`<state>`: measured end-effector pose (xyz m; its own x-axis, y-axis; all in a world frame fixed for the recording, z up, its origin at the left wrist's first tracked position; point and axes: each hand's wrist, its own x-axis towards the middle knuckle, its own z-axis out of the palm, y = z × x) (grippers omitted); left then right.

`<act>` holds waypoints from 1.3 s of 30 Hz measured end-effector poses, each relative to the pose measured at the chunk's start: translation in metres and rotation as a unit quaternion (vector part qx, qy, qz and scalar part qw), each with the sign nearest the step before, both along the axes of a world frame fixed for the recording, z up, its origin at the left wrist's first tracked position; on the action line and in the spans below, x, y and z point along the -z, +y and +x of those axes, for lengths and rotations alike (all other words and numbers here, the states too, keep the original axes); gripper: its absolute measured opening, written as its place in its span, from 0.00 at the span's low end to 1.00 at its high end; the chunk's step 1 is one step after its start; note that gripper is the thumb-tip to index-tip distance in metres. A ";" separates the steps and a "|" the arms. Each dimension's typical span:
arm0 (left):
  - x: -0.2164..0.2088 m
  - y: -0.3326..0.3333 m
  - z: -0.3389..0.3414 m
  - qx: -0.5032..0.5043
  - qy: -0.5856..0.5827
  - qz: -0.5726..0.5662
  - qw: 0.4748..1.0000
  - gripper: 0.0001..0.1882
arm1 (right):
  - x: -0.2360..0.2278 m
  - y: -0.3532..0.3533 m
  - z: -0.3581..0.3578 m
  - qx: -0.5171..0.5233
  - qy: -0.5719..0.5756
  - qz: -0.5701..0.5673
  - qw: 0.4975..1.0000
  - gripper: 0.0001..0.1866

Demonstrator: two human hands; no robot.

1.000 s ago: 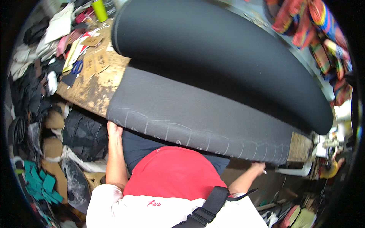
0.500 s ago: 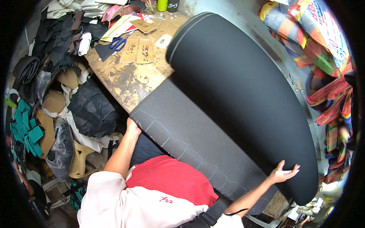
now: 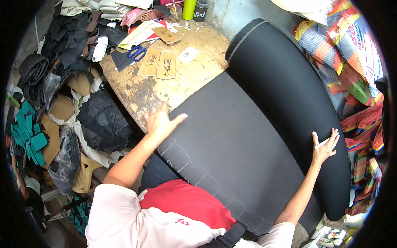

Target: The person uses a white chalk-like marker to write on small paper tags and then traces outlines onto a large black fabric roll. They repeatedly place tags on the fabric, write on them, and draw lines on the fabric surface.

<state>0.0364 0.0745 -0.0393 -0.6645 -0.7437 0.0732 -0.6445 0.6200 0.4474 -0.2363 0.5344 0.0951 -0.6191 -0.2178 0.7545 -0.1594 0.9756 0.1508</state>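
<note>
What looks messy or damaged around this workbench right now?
The wooden tabletop is worn, stained and chipped along its near edge. Dark offcuts and cardboard pieces lie heaped beside its left side. The black foam sheet itself lies smooth under both hands.

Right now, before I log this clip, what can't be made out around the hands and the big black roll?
- Table top: in the head view, its right part lies hidden under the unrolled black sheet.
- Black roll: the core and far side are out of sight behind its own bulk.
- Left hand: its palm faces down at the sheet's edge, so contact underneath cannot be told.
- Right hand: it lies flat on the roll, grip unclear.
- Chalk outlines: too faint to read.
</note>
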 end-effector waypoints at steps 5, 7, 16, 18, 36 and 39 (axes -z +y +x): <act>0.009 -0.006 -0.012 0.107 0.001 0.007 0.994 0.31 | 0.015 0.009 0.000 -0.019 0.048 0.001 0.999 0.47; 0.014 -0.016 -0.005 0.091 0.032 -0.005 0.995 0.29 | 0.022 0.001 0.004 -0.014 0.071 -0.015 0.997 0.46; 0.010 -0.038 0.021 0.134 0.064 -0.086 0.985 0.30 | 0.010 -0.052 -0.019 0.038 0.086 -0.069 0.993 0.39; 0.009 -0.046 0.014 0.155 0.015 -0.058 0.986 0.30 | -0.008 -0.060 -0.044 0.073 0.047 -0.088 0.992 0.38; 0.005 -0.247 -0.082 -0.127 0.263 0.259 0.920 0.21 | -0.010 -0.042 -0.039 -0.341 0.065 -0.495 0.797 0.24; 0.010 -0.201 -0.060 -0.095 0.532 0.398 0.741 0.19 | 0.000 -0.040 -0.014 -0.349 0.014 -0.481 0.804 0.23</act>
<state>-0.0238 -0.1262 -0.0491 -0.4234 -0.9054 -0.0312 0.2938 -0.1698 0.9407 -0.2498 0.4943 0.0949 -0.5787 0.1881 0.7936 -0.7285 0.3183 -0.6066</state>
